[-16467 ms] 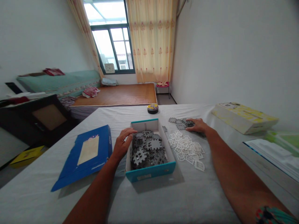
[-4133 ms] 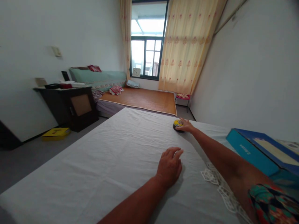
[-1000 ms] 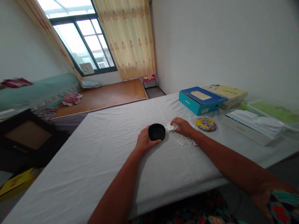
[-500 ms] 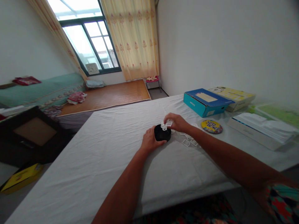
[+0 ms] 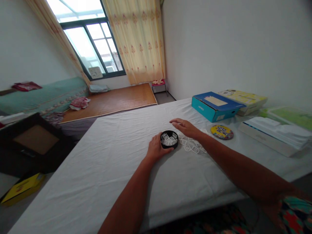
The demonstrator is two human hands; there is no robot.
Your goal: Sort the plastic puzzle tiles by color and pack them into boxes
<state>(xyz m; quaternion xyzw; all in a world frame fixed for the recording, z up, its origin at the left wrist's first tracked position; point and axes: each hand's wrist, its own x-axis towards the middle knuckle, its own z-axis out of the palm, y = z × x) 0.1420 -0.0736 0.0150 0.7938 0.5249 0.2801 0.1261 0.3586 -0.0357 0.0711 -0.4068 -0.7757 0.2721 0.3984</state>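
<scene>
A small round black tin stands on the white sheet and holds several white lattice pieces. My left hand curls against the tin's near side and steadies it. My right hand hovers just right of the tin, fingers stretched out and empty. More white pieces lie scattered on the sheet under and beside my right wrist. The tin's yellow patterned lid lies flat further right.
A closed blue box and a yellow box sit at the far right by the wall, with white and green flat packs nearer. A dark cabinet and a yellow box stand on the floor at left.
My right hand carried a pinch of white pieces from the sheet over the tin and let them drop in; it now hovers open. My left hand stays on the tin.
</scene>
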